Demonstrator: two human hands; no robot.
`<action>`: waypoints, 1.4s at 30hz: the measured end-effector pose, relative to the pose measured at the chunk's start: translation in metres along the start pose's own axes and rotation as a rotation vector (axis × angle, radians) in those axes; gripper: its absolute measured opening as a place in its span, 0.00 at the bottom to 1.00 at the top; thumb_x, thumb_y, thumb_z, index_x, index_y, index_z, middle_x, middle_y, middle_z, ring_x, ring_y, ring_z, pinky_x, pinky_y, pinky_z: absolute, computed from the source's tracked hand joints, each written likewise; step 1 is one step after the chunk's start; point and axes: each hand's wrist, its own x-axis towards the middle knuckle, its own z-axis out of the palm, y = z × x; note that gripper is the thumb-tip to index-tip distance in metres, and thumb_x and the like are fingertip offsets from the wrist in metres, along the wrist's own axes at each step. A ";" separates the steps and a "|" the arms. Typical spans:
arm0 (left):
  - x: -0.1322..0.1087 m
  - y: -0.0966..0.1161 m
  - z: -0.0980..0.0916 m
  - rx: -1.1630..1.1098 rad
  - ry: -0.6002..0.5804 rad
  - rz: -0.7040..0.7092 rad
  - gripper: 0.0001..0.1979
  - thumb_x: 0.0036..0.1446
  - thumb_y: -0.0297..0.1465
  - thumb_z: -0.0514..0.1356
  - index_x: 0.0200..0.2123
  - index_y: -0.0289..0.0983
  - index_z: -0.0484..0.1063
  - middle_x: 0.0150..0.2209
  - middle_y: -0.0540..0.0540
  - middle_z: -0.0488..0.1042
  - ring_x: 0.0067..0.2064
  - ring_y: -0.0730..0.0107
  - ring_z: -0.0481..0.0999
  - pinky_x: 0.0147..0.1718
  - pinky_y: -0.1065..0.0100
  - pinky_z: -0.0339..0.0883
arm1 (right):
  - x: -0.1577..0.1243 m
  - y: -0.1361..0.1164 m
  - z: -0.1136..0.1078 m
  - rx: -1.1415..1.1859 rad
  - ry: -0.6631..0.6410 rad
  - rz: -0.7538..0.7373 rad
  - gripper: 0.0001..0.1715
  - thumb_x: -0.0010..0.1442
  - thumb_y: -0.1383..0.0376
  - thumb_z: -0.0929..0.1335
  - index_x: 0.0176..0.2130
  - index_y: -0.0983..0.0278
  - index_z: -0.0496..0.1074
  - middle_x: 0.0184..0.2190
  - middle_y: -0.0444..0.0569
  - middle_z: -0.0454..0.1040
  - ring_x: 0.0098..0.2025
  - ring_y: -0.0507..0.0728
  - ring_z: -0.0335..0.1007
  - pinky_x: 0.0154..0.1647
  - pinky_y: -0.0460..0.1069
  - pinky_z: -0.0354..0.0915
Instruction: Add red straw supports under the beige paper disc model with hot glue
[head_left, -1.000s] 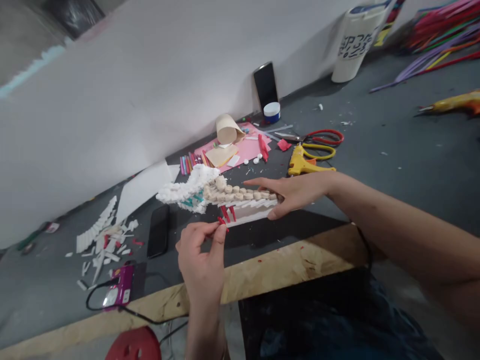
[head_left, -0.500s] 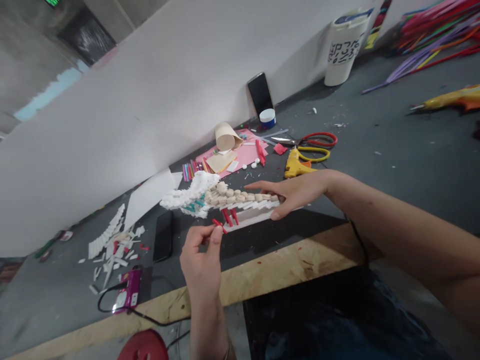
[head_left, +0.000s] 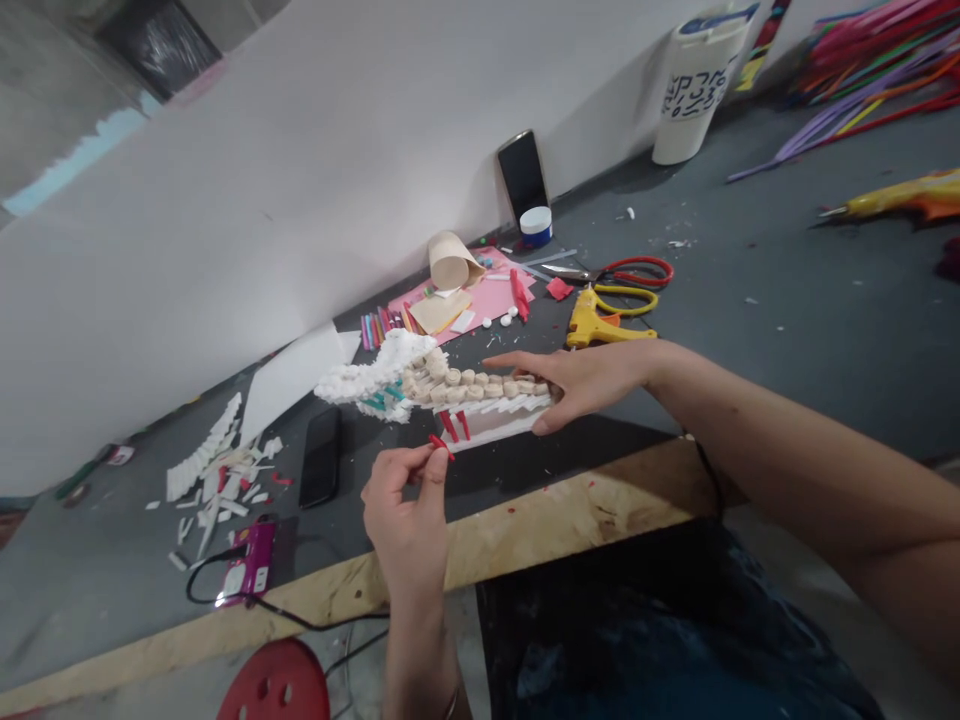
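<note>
A model of white and beige rolled pieces (head_left: 480,384) lies near the table's front edge, with a white fluffy part (head_left: 379,368) at its left end and teal sticks beneath that. Red sticks (head_left: 454,426) stand between its underside and a white strip. My left hand (head_left: 409,505) pinches a small red piece (head_left: 439,443) between thumb and forefinger, close to the strip's left end. Over the model's right end rests my right hand (head_left: 577,385), thumb and fingers apart around it.
Behind the model are a yellow glue gun (head_left: 589,322), scissors (head_left: 637,272), pink paper (head_left: 491,310) and a propped phone (head_left: 523,175). To the left lie a black phone (head_left: 320,456), white scraps (head_left: 221,490) and a purple device (head_left: 251,560). A white cup (head_left: 694,90) stands back right.
The view has shifted slightly. The model seems turned a little, showing more of its beige rolls. My left hand still pinches the red piece and my right hand stays on the model.
</note>
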 end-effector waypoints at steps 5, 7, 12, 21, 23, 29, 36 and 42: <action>-0.017 -0.007 0.009 0.105 -0.032 0.112 0.07 0.61 0.36 0.63 0.32 0.40 0.77 0.38 0.47 0.80 0.43 0.61 0.76 0.47 0.59 0.62 | 0.002 -0.004 0.007 -0.089 0.031 0.054 0.62 0.52 0.38 0.70 0.73 0.47 0.37 0.69 0.50 0.58 0.61 0.74 0.66 0.58 0.67 0.65; -0.024 -0.010 0.015 0.153 -0.057 0.140 0.06 0.61 0.35 0.62 0.33 0.41 0.77 0.42 0.45 0.81 0.47 0.59 0.76 0.50 0.57 0.60 | 0.005 -0.004 0.012 -0.138 0.057 0.060 0.62 0.53 0.38 0.70 0.73 0.47 0.38 0.70 0.50 0.55 0.63 0.75 0.63 0.59 0.68 0.63; -0.036 -0.022 0.030 0.242 -0.108 0.159 0.05 0.62 0.32 0.61 0.35 0.40 0.77 0.47 0.44 0.82 0.49 0.55 0.75 0.49 0.54 0.58 | 0.013 0.003 0.028 -0.248 0.126 0.015 0.61 0.53 0.41 0.71 0.73 0.52 0.40 0.67 0.56 0.60 0.64 0.76 0.59 0.62 0.71 0.56; -0.039 -0.027 0.037 0.347 -0.153 0.167 0.04 0.62 0.31 0.61 0.36 0.41 0.78 0.49 0.44 0.81 0.50 0.54 0.73 0.47 0.54 0.58 | 0.019 0.015 0.039 -0.358 0.216 -0.116 0.61 0.52 0.45 0.72 0.73 0.59 0.44 0.51 0.57 0.71 0.54 0.71 0.67 0.61 0.68 0.55; -0.039 -0.026 0.039 0.360 -0.166 0.162 0.05 0.62 0.32 0.61 0.36 0.41 0.78 0.49 0.43 0.81 0.50 0.53 0.73 0.46 0.54 0.58 | 0.019 0.016 0.039 -0.359 0.222 -0.125 0.61 0.52 0.45 0.72 0.73 0.58 0.44 0.51 0.57 0.71 0.54 0.71 0.67 0.60 0.68 0.55; -0.037 -0.025 0.040 0.318 -0.152 0.141 0.04 0.62 0.31 0.62 0.36 0.41 0.77 0.49 0.43 0.80 0.50 0.52 0.73 0.47 0.53 0.58 | 0.019 0.015 0.039 -0.321 0.215 -0.111 0.62 0.52 0.44 0.72 0.73 0.57 0.43 0.54 0.58 0.69 0.56 0.72 0.65 0.61 0.68 0.55; -0.008 -0.016 0.034 0.145 -0.038 0.085 0.06 0.60 0.36 0.63 0.32 0.41 0.77 0.42 0.44 0.76 0.48 0.56 0.72 0.49 0.57 0.61 | 0.014 0.002 0.027 -0.220 0.134 -0.007 0.62 0.53 0.41 0.71 0.73 0.53 0.40 0.66 0.57 0.61 0.64 0.75 0.59 0.63 0.69 0.54; 0.009 -0.008 0.034 0.153 -0.060 0.110 0.06 0.58 0.35 0.65 0.30 0.41 0.78 0.39 0.46 0.74 0.45 0.58 0.71 0.48 0.58 0.60 | 0.010 -0.003 0.016 -0.139 0.054 0.033 0.61 0.53 0.39 0.70 0.73 0.49 0.40 0.72 0.48 0.52 0.66 0.75 0.58 0.64 0.69 0.56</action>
